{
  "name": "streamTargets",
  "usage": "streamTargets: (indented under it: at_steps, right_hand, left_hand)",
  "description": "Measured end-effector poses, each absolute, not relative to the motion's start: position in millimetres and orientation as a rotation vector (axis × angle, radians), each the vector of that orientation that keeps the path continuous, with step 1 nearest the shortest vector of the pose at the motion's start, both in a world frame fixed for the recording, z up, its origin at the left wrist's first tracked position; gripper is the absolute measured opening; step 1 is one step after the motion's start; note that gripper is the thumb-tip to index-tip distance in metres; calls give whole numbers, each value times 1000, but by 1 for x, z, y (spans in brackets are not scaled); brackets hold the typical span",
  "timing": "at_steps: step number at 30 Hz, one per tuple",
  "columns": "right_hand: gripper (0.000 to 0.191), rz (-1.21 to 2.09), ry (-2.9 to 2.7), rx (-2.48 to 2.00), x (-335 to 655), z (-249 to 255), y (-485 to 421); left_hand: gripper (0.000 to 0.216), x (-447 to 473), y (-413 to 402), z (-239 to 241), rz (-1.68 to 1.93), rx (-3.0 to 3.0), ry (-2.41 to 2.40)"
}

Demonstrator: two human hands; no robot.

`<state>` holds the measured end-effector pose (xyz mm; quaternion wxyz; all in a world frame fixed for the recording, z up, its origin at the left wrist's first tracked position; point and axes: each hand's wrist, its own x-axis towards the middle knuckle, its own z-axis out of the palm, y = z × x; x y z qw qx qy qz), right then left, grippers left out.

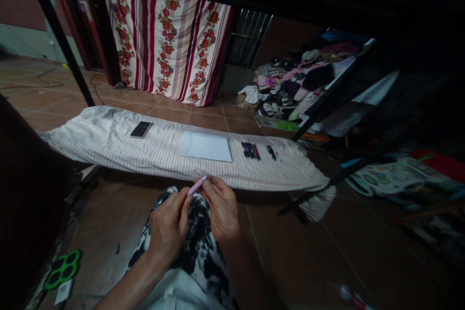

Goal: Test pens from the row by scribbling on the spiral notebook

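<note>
Pink pen (pixel 196 186) held up in both hands, lower middle of frame, just short of the near edge of a striped cloth (pixel 109 138). Left hand (pixel 167 225) pinches the lower end; right hand (pixel 220 208) has the upper part, its fingers (pixel 211 185) curled round the barrel. Neither hand released, both grasping the pen. Hands sit above patterned black-and-white trousers (pixel 198 237).

Pen looks light, stiff, and thin, probably smooth plastic, so likely a bit slippery. Best held by the barrel with a fingertip pinch. Any cap or tip detail can't be made out.

On the cloth: spiral notebook (pixel 205 146) at center, phone (pixel 141 129) left of it, row of pens (pixel 250 150) right of it, smaller pen group (pixel 271 152) further right. Green fidget spinner (pixel 63 269) on floor tiles, lower left. Floral curtain (pixel 167 43) top center; clothes pile (pixel 294 82) upper right.
</note>
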<state>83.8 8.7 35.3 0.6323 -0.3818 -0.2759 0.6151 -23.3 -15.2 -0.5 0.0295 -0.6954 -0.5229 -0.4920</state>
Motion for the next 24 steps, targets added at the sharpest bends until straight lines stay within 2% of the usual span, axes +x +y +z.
streamTargets:
  at_steps: [5,16,24]
  right_hand:
    - [23,1352,-623,-900,92,30,12]
    - [21,1406,-732,-867,97,34,14]
    - [18,1367,-705,-905,97,30,16]
  left_hand:
    - [20,-16,-15,-2,-1340,-2132,-1530]
    - [22,-15,-13,3,-1564,-2335,-1754]
    - [23,-15,-12,-1,-1561,-2350,-1748]
